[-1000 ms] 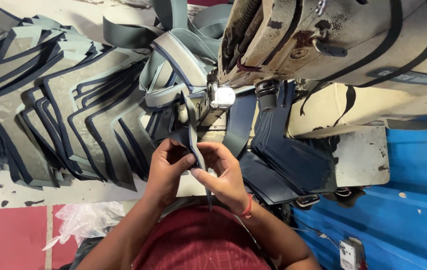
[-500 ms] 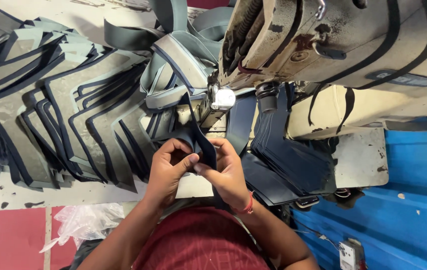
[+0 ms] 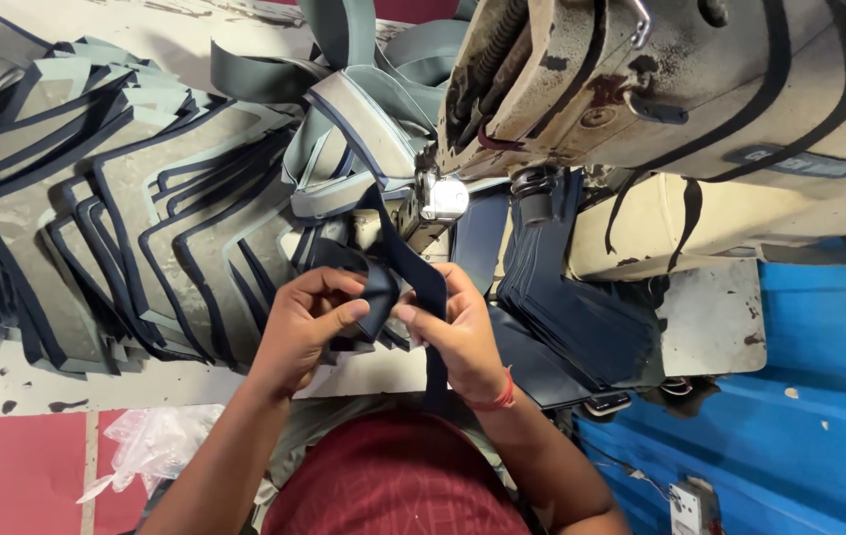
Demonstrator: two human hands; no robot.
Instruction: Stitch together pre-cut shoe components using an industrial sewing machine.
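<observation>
Both hands on dark binding strip in front of sewing machine.
Left hand (image 3: 306, 322) and right hand (image 3: 453, 332) each pinched the navy strip (image 3: 413, 272), which half a second earlier had run narrow between them; it now looked folded wider, held just before the machine (image 3: 661, 109), beside grey stacked panels (image 3: 126, 228) on the table (image 3: 7, 381).

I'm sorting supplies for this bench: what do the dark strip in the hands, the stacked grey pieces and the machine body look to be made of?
The dark navy strip, pinched by both the left hand and the right hand, looks like woven tape or fabric: matte, it folds limply. The stacked grey pieces seem to be stiff fabric, edged in navy binding. The sewing machine looks like painted metal, its cream paint chipped and grimy.
</observation>
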